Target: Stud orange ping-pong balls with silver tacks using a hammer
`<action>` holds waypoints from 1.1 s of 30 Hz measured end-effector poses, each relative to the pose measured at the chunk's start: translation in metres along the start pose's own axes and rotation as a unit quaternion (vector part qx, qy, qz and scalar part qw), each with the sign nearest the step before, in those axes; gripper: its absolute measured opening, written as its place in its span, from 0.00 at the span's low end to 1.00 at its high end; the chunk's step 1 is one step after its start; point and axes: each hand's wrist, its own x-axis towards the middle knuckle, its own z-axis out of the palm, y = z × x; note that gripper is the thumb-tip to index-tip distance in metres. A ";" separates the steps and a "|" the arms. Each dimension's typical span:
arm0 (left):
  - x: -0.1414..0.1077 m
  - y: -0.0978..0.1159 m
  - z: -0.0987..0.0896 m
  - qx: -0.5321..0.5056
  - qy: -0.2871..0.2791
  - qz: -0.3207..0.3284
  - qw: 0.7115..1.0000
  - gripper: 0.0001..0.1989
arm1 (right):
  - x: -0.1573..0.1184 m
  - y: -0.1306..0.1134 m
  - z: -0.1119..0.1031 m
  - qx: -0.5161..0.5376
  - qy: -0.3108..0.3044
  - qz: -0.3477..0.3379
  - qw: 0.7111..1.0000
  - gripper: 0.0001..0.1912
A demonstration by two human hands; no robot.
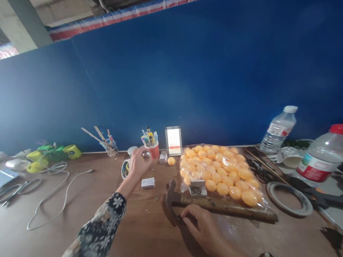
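Brown wood-handled hammer (pixel 226 207) lies sideways, just past our loosely open right hand (pixel 203 225). Left beyond the hammer's head (pixel 172 196), our left hand (pixel 137 163) grips a shiny round thing (pixel 146 155).

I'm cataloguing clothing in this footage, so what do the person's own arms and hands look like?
A dark fabric sleeve printed with pale flowers ends near the wrist of the gloveless left hand. The right hand is gloveless too, its visible forearm uncovered.

Left arm (pixel 99 227) outstretched, left hand (pixel 136 161) gripping (wrist (pixel 123 190) bare), right hand (pixel 205 225) low, fingers (pixel 191 210) loosely bent
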 end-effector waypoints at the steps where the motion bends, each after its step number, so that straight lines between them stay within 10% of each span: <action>1: -0.008 0.005 -0.002 -0.032 0.011 0.005 0.999 0.18 | 0.000 -0.001 0.000 0.002 -0.001 0.000 1.000 0.09; 13: -0.070 0.076 -0.014 -0.359 0.059 0.057 0.930 0.17 | 0.002 0.000 0.001 -0.014 -0.003 0.008 1.000 0.09; 33: -0.070 0.070 -0.002 -0.482 0.001 -0.001 0.876 0.22 | 0.001 0.007 0.006 0.002 0.005 0.024 1.000 0.09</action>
